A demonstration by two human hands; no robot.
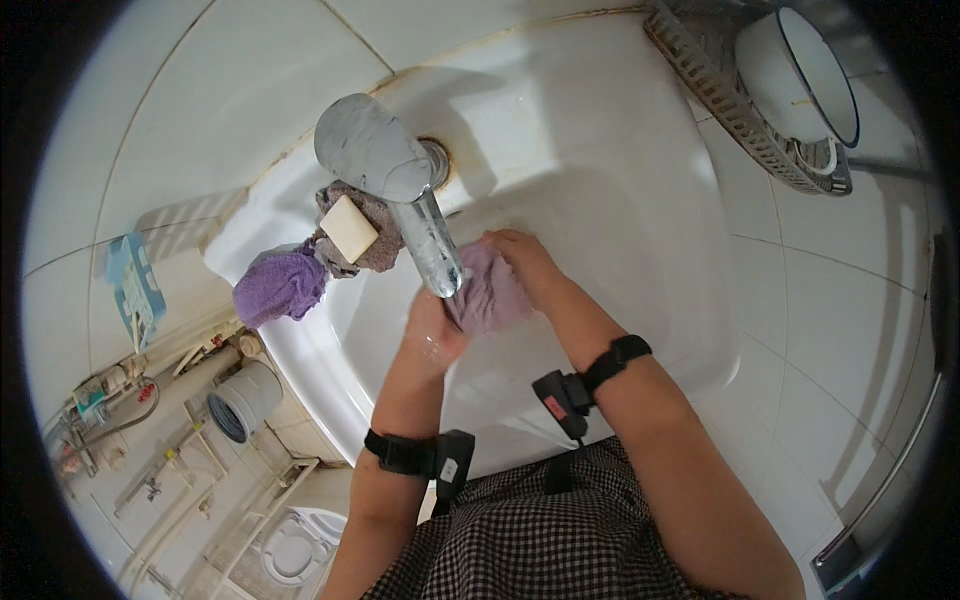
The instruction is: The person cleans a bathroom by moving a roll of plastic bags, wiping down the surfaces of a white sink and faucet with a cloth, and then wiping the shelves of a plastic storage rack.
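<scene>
A light purple wet cloth [495,296] is spread between my two hands inside the white washbasin [645,247]. My right hand [529,262] grips its far right edge, fingers curled over the top. On the other side, my left hand [435,326] holds the cloth's left part; its fingers are partly hidden by the chrome faucet [431,251], whose spout ends just above. Wet streaks glisten on the left wrist. Each forearm wears a black strap with a small black device.
A cream bar of soap [349,229] lies on a brown-grey cloth [382,221] beside the faucet. A purple cloth [281,285] drapes over the basin's left corner. A blue soap holder [136,289] hangs on the tiled wall. At upper right, a rack [739,112] carries a white enamel basin [787,79].
</scene>
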